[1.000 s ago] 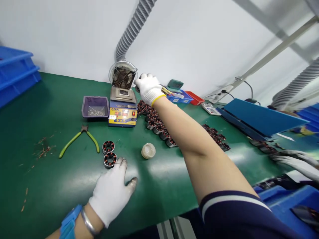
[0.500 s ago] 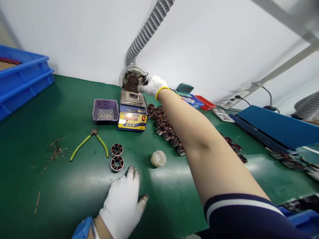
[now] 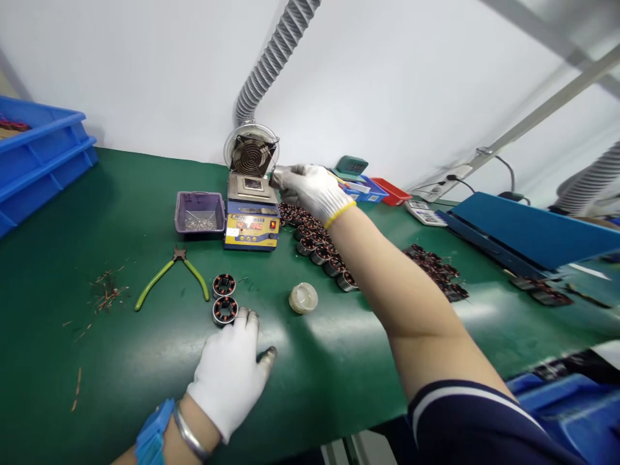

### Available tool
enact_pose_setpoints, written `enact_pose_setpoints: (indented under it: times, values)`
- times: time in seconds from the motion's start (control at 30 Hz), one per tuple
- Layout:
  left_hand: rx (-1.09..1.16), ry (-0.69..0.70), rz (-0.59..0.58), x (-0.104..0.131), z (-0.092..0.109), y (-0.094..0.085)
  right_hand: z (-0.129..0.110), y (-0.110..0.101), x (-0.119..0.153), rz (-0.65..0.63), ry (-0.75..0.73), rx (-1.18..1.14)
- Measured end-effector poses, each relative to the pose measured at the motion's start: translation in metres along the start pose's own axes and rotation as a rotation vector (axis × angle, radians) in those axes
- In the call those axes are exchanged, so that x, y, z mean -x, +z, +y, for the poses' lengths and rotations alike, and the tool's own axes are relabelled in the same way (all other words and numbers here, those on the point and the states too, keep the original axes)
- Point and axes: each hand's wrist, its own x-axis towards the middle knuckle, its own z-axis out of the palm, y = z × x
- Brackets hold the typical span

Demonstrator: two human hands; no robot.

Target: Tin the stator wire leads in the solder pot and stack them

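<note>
My left hand (image 3: 232, 371), in a white glove with darkened fingertips, lies on the green table with its fingers spread. Its fingertips are beside the nearer of two ring-shaped copper-wound cores (image 3: 225, 310); the other core (image 3: 224, 285) sits just behind. My gloved right hand (image 3: 307, 187) is raised at the right side of the solder pot (image 3: 252, 219), its fingers closed around a small dark metallic core (image 3: 277, 177), partly hidden by the fingers. A small round cup (image 3: 303, 298) stands right of my left hand.
Green-handled cutters (image 3: 179, 255), a purple tray (image 3: 200, 213) and wire scraps (image 3: 107, 294) are at left. Rows of cores (image 3: 320, 253) stand beneath my right arm. Blue crates (image 3: 43, 152) are far left; a fan (image 3: 252, 156) and duct hose (image 3: 276, 61) are behind the pot.
My right hand has drawn back from the fan toward me, and the core in it now shows. My left hand has moved up closer to the nearer core. The view has shifted slightly.
</note>
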Motion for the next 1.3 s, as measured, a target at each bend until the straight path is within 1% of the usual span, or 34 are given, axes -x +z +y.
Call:
enact_pose_setpoints:
  times: [0.07, 0.13, 0.17, 0.23, 0.3, 0.37, 0.4, 0.47, 0.5, 0.53, 0.57, 0.6, 0.63, 0.67, 0.7, 0.73, 0.8, 0.87, 0.93, 1.0, 1.07, 1.1, 1.13, 1.17, 1.23, 1.27, 1.3]
  values:
    - [-0.016, 0.043, -0.021, 0.003, 0.003, 0.001, 0.019, 0.003, 0.053, -0.048, -0.013, -0.208]
    - [-0.009, 0.128, -0.068, 0.009, 0.007, 0.005, 0.038, 0.014, 0.112, -0.182, 0.019, -0.350]
    - [0.002, 0.186, -0.102, 0.012, 0.010, 0.008, 0.046, 0.023, 0.139, -0.237, 0.042, -0.353]
    - [0.022, 0.297, -0.181, 0.019, 0.016, 0.015, 0.057, 0.043, 0.183, -0.280, 0.051, -0.219]
    - [0.027, 0.350, -0.238, 0.023, 0.021, 0.021, 0.060, 0.063, 0.208, -0.333, 0.084, -0.097]
    - [0.014, 0.346, -0.248, 0.025, 0.023, 0.023, 0.059, 0.075, 0.215, -0.383, 0.070, -0.049]
    - [0.001, 0.332, -0.245, 0.025, 0.024, 0.023, 0.059, 0.077, 0.215, -0.398, 0.033, -0.046]
    - [-0.042, 0.289, -0.232, 0.024, 0.025, 0.021, 0.060, 0.071, 0.212, -0.402, -0.106, -0.050]
    - [-0.067, 0.256, -0.220, 0.023, 0.024, 0.020, 0.063, 0.063, 0.210, -0.370, -0.183, -0.050]
    - [-0.087, 0.218, -0.198, 0.022, 0.024, 0.019, 0.068, 0.053, 0.209, -0.299, -0.245, -0.034]
    - [-0.099, 0.175, -0.169, 0.021, 0.022, 0.019, 0.077, 0.041, 0.208, -0.188, -0.278, 0.004]
    - [-0.103, 0.131, -0.139, 0.020, 0.021, 0.018, 0.087, 0.028, 0.206, -0.051, -0.277, 0.065]
    - [-0.102, 0.090, -0.113, 0.020, 0.020, 0.018, 0.100, 0.016, 0.203, 0.100, -0.235, 0.155]
    - [-0.099, 0.052, -0.097, 0.019, 0.019, 0.018, 0.114, 0.004, 0.200, 0.231, -0.162, 0.263]
    - [-0.098, 0.021, -0.089, 0.019, 0.018, 0.017, 0.128, -0.006, 0.195, 0.305, -0.077, 0.382]
    - [-0.097, 0.005, -0.088, 0.018, 0.017, 0.017, 0.141, -0.014, 0.190, 0.322, -0.001, 0.506]
    - [-0.094, 0.006, -0.084, 0.017, 0.016, 0.017, 0.164, -0.022, 0.181, 0.253, 0.064, 0.691]
    - [-0.066, 0.036, -0.075, 0.016, 0.015, 0.016, 0.178, -0.025, 0.175, 0.180, 0.054, 0.758]
    - [0.013, 0.062, -0.056, 0.015, 0.015, 0.017, 0.181, -0.026, 0.176, 0.172, 0.039, 0.746]
    - [0.178, 0.070, -0.027, 0.015, 0.014, 0.018, 0.176, -0.026, 0.185, 0.187, 0.046, 0.732]
    - [0.439, 0.045, -0.029, 0.017, 0.014, 0.019, 0.162, -0.023, 0.204, 0.230, 0.036, 0.667]
    - [0.605, 0.025, -0.049, 0.017, 0.014, 0.020, 0.152, -0.020, 0.216, 0.251, 0.009, 0.604]
    - [0.790, 0.003, -0.087, 0.019, 0.015, 0.020, 0.140, -0.015, 0.229, 0.283, -0.043, 0.490]
    - [0.985, -0.019, -0.140, 0.019, 0.016, 0.021, 0.128, -0.008, 0.242, 0.287, -0.125, 0.358]
    - [1.357, -0.059, -0.264, 0.021, 0.018, 0.021, 0.102, 0.007, 0.262, 0.168, -0.335, 0.143]
    - [1.504, -0.086, -0.308, 0.021, 0.020, 0.021, 0.090, 0.014, 0.269, 0.095, -0.423, 0.078]
    - [1.613, -0.117, -0.323, 0.020, 0.021, 0.021, 0.081, 0.022, 0.273, 0.033, -0.491, 0.040]
